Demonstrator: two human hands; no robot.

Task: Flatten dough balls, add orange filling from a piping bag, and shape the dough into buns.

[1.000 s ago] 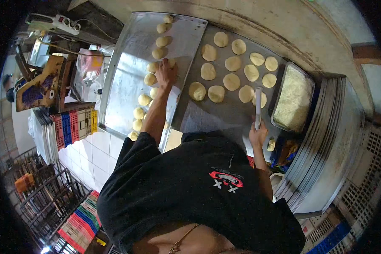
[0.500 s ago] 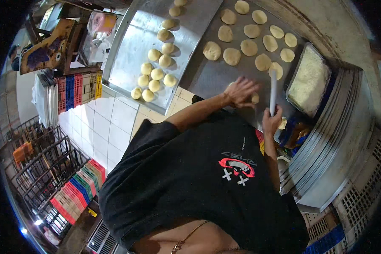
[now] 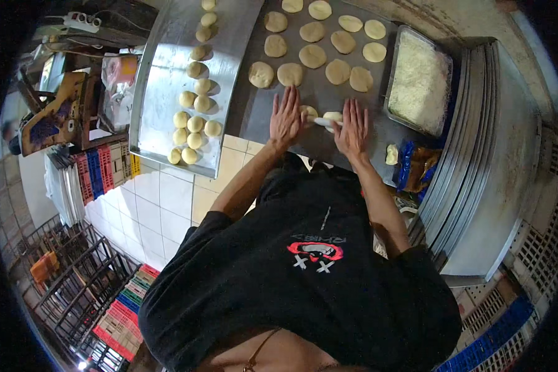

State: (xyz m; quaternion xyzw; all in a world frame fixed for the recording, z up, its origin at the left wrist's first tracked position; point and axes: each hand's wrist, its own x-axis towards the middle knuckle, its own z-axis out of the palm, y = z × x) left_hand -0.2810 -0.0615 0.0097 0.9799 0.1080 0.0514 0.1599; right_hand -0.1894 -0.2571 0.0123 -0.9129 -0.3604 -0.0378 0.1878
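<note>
My left hand [image 3: 285, 122] and my right hand [image 3: 353, 132] lie palm down with fingers stretched out flat, over the two ends of a slim white rolling pin [image 3: 321, 121]. Only the pin's middle shows between them. Under and beside the pin are two small pieces of dough [image 3: 333, 116], partly covered by my hands. The work surface is a dark metal sheet [image 3: 254, 119]. Beyond my fingers, several flattened dough rounds [image 3: 312, 56] sit in rows. To the left, several dough balls [image 3: 195, 124] rest on a shiny metal tray [image 3: 161, 80].
On the right stands a pan of pale, grated-looking filling [image 3: 418, 80]. Nearer me are a small yellow lump [image 3: 392, 154] and a blue-and-brown package [image 3: 418, 167]. Metal trays [image 3: 477, 155] stand stacked upright at the right edge. Coloured crates [image 3: 108, 164] are at the left.
The rolling pin went from upright in my right hand to lying crosswise under both hands. My right hand opened flat onto it. The whole view has shifted.
</note>
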